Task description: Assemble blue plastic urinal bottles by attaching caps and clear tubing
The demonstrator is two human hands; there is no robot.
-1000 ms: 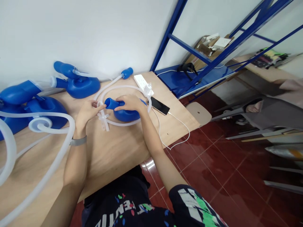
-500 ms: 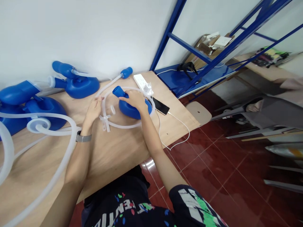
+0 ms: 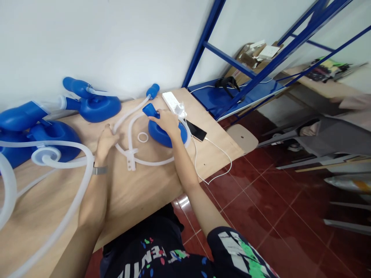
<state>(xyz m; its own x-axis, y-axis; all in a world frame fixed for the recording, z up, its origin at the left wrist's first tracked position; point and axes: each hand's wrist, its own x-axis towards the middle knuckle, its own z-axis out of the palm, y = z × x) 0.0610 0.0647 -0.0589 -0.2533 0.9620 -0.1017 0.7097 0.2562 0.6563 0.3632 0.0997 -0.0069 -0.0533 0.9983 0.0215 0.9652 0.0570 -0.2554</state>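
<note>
My right hand (image 3: 168, 122) is closed around the neck or handle of a blue plastic urinal bottle (image 3: 162, 135), its flared mouth (image 3: 149, 109) pointing up and left. To its left, my left hand (image 3: 106, 141) has thumb and fingers around a translucent hose (image 3: 123, 120), partly hiding it. This hose ends in a small blue funnel-like piece (image 3: 153, 91) by the wall. It also loops around the bottle, through a white clip (image 3: 131, 160). Between my hands a thin white ring (image 3: 143, 137) lies flat on the table.
More blue bottles (image 3: 100, 106) with hoses stand along the wall at left, and a thick hose (image 3: 84, 185) arches over the table's left side. A white power strip (image 3: 171, 101) and a phone (image 3: 195, 130) on a cable are at right, beside a blue metal frame (image 3: 199, 46) and a stool (image 3: 242, 136).
The white ring has dropped from tilted to flat on the table. My left hand has moved left and down onto the hose, and the clip has shifted down. My right hand stays on the bottle.
</note>
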